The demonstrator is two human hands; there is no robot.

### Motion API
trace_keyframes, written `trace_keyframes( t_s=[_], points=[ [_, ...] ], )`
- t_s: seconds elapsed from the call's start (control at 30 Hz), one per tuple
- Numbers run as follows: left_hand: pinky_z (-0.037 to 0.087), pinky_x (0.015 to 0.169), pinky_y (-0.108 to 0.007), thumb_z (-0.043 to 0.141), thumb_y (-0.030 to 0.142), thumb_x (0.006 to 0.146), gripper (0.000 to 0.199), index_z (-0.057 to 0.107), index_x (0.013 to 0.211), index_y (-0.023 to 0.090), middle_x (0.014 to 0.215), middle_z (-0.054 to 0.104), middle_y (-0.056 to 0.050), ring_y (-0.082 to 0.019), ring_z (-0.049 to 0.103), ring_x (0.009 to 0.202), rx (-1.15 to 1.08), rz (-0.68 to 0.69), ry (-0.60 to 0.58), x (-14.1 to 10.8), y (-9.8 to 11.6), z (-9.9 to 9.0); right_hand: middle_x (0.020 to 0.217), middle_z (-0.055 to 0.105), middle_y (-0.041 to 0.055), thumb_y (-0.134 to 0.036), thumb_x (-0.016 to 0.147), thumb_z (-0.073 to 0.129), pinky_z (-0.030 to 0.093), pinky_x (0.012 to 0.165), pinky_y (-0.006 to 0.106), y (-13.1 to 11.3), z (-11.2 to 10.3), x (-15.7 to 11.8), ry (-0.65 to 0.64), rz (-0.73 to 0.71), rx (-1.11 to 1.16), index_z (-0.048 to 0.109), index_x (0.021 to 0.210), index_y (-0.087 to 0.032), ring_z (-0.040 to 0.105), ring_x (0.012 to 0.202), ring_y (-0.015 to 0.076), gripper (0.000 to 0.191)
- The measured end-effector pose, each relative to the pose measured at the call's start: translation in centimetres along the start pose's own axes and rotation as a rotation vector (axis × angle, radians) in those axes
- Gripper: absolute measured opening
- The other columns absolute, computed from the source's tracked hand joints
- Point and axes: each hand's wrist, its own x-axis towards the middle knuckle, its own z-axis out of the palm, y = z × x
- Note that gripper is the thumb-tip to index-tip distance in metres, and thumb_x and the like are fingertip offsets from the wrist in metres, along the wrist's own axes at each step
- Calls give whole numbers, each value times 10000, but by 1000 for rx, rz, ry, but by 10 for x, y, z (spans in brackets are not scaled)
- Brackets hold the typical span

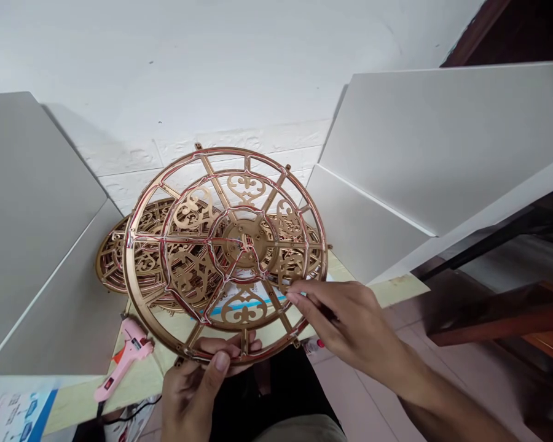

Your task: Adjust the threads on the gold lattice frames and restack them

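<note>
A large round gold-coloured metal frame (139,291) with spokes, scroll ornaments and red and white wires is held up, tilted, at the centre. My left hand (198,383) grips its lower rim, with the thumb in front and fingers behind. At the lower right of the frame, my right hand (350,319) has its thumb and index finger pinched together at the inner ring, close to a scroll ornament. Whether a wire or other small part lies between those fingertips is too small to tell.
More round gold frames (105,261) lie stacked behind on the pale table (396,290). A pink glue gun (131,353) with a black cord lies at left. Grey-white panels (419,141) stand on both sides. A blue-and-white printed sheet (21,414) is at lower left.
</note>
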Motion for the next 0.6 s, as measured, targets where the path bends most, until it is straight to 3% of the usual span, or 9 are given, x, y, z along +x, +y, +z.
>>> trace_keyframes(
  t_s=[0.1,0.2,0.4,0.6],
  points=[
    [615,731,-334,833,358,647,195,762,715,190,791,754,-79,-280,727,781,-14,-21,-7,0,0,-1,586,562,-1,-112,923,453,335,501,242,3,5,-1,5,-129,-92,573,851,-161,474,482,106,148],
    [617,731,-347,825,367,658,230,775,786,183,815,757,-101,-293,725,803,17,-27,-23,1,-1,-3,580,549,0,-111,932,410,319,500,257,7,4,0,-113,-173,-103,549,822,-167,461,487,117,186],
    [617,692,-302,839,354,646,209,779,781,206,819,756,-75,-267,728,778,8,-3,14,2,-4,-3,626,507,-15,-219,993,359,342,558,244,11,-21,3,-423,-122,243,474,833,-190,445,570,115,198],
    [610,729,-307,847,352,634,209,775,754,196,788,754,-81,-264,728,778,-18,-32,-8,1,0,-2,648,523,-7,-206,996,371,348,551,238,12,-28,5,-381,-102,317,500,872,-182,459,577,108,180]
  ],
)
